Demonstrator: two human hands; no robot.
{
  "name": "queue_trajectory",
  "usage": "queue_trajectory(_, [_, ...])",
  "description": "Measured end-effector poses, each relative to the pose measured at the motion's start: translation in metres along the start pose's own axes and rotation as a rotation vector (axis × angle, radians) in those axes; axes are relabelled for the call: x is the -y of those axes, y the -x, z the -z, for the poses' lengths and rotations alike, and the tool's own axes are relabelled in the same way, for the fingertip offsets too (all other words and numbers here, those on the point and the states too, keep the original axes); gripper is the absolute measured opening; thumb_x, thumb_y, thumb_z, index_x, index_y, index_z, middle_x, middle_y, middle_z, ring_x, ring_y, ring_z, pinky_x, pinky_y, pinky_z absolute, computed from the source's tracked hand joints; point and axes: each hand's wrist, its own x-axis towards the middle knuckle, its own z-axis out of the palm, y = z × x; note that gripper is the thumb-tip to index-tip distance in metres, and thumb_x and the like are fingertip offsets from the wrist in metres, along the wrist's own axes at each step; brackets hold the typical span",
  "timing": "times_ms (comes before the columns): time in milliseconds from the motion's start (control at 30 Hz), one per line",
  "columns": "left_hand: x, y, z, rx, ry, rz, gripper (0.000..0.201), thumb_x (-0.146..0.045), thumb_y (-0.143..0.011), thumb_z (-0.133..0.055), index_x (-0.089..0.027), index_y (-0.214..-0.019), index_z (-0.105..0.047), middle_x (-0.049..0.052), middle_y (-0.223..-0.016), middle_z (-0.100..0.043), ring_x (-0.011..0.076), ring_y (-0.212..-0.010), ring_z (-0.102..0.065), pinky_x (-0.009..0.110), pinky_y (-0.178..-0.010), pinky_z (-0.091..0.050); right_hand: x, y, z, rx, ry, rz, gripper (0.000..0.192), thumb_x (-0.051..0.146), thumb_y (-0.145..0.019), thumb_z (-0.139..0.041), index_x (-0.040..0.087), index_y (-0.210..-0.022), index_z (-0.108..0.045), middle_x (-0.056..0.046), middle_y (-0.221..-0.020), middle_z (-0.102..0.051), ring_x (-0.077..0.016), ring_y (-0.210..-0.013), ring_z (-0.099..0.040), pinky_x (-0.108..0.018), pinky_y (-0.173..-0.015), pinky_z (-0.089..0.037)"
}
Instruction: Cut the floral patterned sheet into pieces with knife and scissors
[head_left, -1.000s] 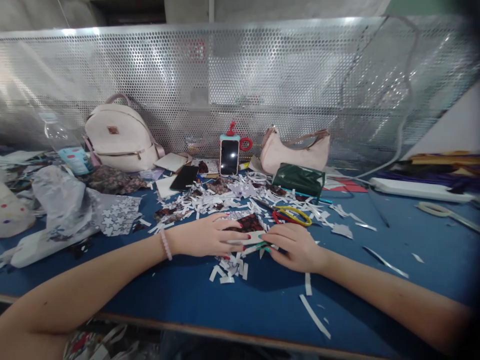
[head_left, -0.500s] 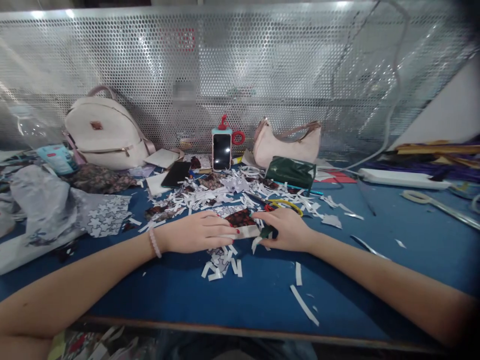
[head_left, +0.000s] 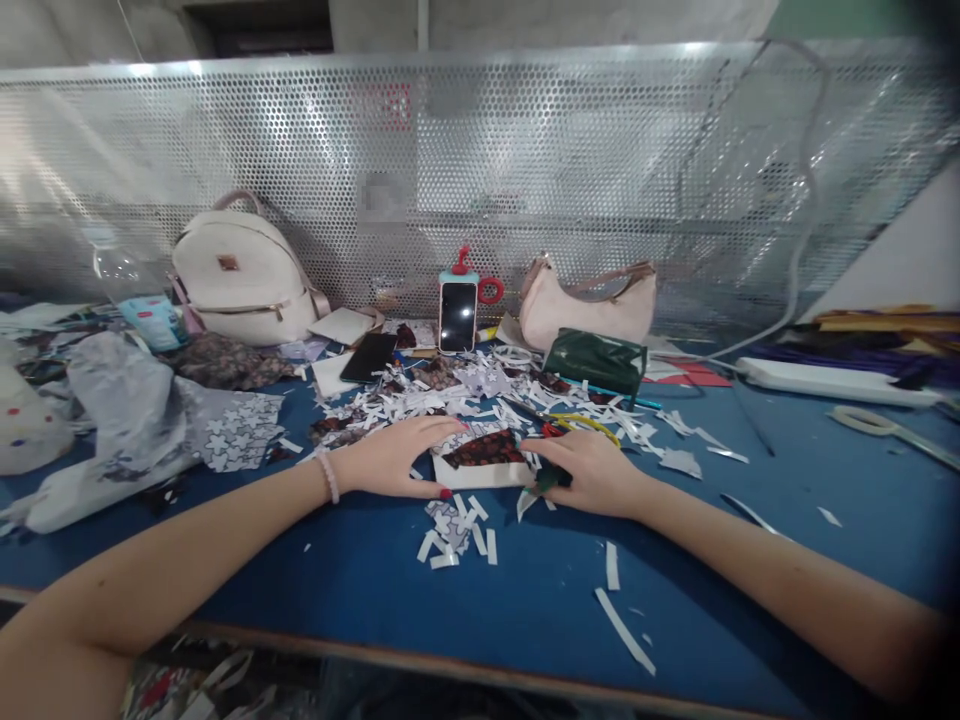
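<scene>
Dk fabric [head_left: 482, 449] btwn L hand [head_left: 386, 458] & R hand [head_left: 604, 473].

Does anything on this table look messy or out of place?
Yes, it looks untidy: white scraps lie heaped loosely on the blue table, and a long strip lies apart near the front edge.
</scene>
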Motion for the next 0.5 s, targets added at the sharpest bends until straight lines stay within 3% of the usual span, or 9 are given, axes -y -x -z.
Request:
queue_trajectory(100, [-0.003,0.000,0.003,-0.044,-0.034,-0.005,0.078,-0.049,-0.079,-0.057,-0.020,-0.142,-0.021,0.014,-0.146,-0.027,0.0306,-0.132,-0.030,0.047,-0.104,-0.033,-0.001,0.001,0.000,-0.009,0.034,0.031,0.034,0.035,-0.079,-0.054,0.015,-0.106,-0.058,-0.007,-0.078,-0.069,-0.0198,-0.065,-0.064,-0.028,-0.057,-0.043])
queue_trajectory(233, [-0.008,0.001,0.005,-0.152,-0.154,-0.050,0.069,-0.045,-0.077,-0.060,-0.020,-0.136,-0.034,0.016,-0.143,-0.030,0.0338,-0.131,-0.028,0.054,-0.103,-0.029,0.004,-0.001,0.004,-0.081,0.085,0.004,0.042,0.046,-0.082,-0.051,0.013,-0.107,-0.055,-0.012,-0.087,-0.068,-0.0217,-0.072,-0.064,-0.030,-0.060,-0.046])
queue_trajectory(367, [-0.009,0.000,0.000,-0.170,-0.161,-0.046,0.066,-0.046,-0.077,-0.061,-0.018,-0.133,-0.039,0.017,-0.140,-0.035,0.0332,-0.128,-0.032,0.053,-0.102,-0.031,0.013,-0.004,0.005,-0.114,0.088,-0.075,0.032,0.036,-0.090,-0.039,0.013,-0.107,-0.053,-0.012,-0.090,-0.067,-0.0209,-0.076,-0.064,-0.030,-0.063,-0.048])
queue_trajectory(500, [-0.007,-0.002,-0.006,-0.164,-0.119,-0.027,0.061,-0.048,-0.080,-0.057,-0.018,-0.131,-0.041,0.016,-0.138,-0.040,0.0311,-0.125,-0.038,0.048,-0.100,-0.034,0.019,-0.006,0.001,-0.106,0.076,-0.037,0.025,0.029,-0.091,-0.036,0.016,-0.101,-0.055,-0.010,-0.089,-0.067,-0.0200,-0.075,-0.063,-0.031,-0.065,-0.048])
